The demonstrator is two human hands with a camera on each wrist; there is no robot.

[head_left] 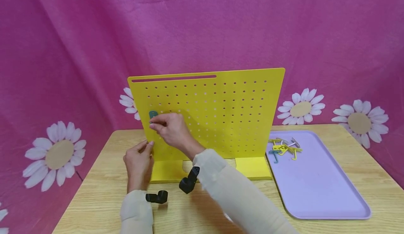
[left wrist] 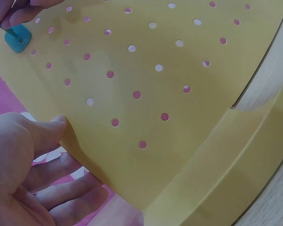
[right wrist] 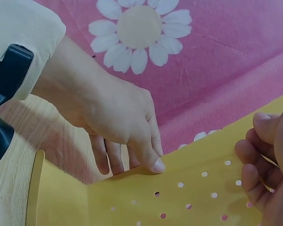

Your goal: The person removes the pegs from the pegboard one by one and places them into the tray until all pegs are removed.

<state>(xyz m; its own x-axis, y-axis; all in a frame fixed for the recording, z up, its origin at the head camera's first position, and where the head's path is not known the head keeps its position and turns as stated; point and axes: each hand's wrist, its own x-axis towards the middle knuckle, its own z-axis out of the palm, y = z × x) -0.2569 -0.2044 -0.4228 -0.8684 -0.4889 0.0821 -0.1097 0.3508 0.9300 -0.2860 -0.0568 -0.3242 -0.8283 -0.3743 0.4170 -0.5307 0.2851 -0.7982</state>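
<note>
A yellow pegboard (head_left: 274, 87) stands upright on the table, its face full of small round holes. At its left side a teal hook (left wrist: 19, 38) lies with its rounded plate against the board. My right hand (head_left: 173, 130) pinches the hook's arm between thumb and fingers; the right wrist view hides the hook. Lower down, my left hand (head_left: 137, 162) grips the board's left edge, with the thumb on the front face and the other fingers (left wrist: 70, 193) behind it.
On the right a lilac tray (head_left: 322, 185) holds several hooks in yellow, teal and white, heaped near its far left corner (head_left: 281, 149). The board's yellow feet (head_left: 254, 168) rest on the wooden table (head_left: 98, 178). Behind hangs a pink curtain (head_left: 202, 23) with daisies.
</note>
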